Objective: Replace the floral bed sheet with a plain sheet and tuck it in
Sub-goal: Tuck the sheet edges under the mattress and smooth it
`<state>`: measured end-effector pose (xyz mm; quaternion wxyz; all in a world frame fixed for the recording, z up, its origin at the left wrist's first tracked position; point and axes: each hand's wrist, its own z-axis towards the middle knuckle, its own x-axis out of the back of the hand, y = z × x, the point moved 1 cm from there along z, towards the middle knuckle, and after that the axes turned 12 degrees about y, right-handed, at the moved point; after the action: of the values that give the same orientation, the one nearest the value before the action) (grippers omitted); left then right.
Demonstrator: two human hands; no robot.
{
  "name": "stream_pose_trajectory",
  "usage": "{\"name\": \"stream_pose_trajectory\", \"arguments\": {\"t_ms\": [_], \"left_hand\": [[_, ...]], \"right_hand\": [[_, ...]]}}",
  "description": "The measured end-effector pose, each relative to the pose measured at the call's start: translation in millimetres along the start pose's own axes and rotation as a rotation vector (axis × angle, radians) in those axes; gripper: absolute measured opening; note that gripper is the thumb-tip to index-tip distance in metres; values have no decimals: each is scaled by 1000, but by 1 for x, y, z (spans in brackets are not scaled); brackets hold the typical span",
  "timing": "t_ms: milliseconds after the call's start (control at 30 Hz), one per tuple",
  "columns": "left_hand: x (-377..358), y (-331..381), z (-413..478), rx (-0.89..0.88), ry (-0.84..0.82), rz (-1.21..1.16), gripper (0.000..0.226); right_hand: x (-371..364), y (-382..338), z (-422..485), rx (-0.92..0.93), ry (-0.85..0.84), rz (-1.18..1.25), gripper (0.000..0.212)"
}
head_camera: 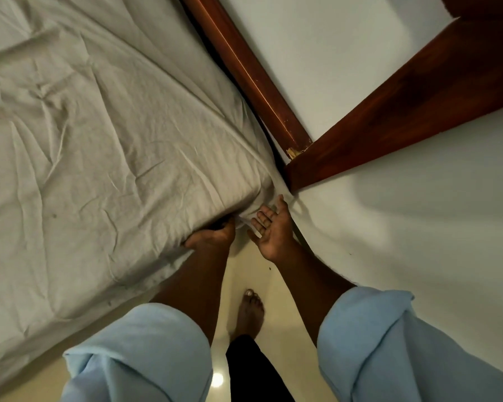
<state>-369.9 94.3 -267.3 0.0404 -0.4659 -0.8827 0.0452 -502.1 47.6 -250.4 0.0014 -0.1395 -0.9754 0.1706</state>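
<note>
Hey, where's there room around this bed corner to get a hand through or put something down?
Free: the cream tiled floor strip between the bed and white wall, and the wrinkled off-white sheet top. Crowded: the corner by the dark wooden bed frame, where the left hand grips the sheet and the right hand hovers open.

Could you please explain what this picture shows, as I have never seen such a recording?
There is no machine here: a person wears one camera on the head, looking down at their own two hands. A wrinkled plain sheet lies spread beside a wooden bed frame. The left hand is at the sheet's near corner, its fingers hidden beneath it, so a grip cannot be confirmed. The right hand is open, palm up, holding nothing, near that corner. Below are blue sleeves and a bare foot on the floor.
</note>
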Motion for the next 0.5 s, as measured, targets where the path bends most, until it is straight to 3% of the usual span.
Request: {"name": "stream_pose_trajectory", "arguments": {"t_ms": [200,367,500], "left_hand": [[9,9,-1,-19,-27,78,69],[5,6,-24,18,-137,62,69],[4,12,-28,61,-215,6,72]], "right_hand": [[-9,3,10,2,5,34,84],[-28,0,5,-8,-39,109,51],[-65,-26,-2,-2,-146,300,76]]}}
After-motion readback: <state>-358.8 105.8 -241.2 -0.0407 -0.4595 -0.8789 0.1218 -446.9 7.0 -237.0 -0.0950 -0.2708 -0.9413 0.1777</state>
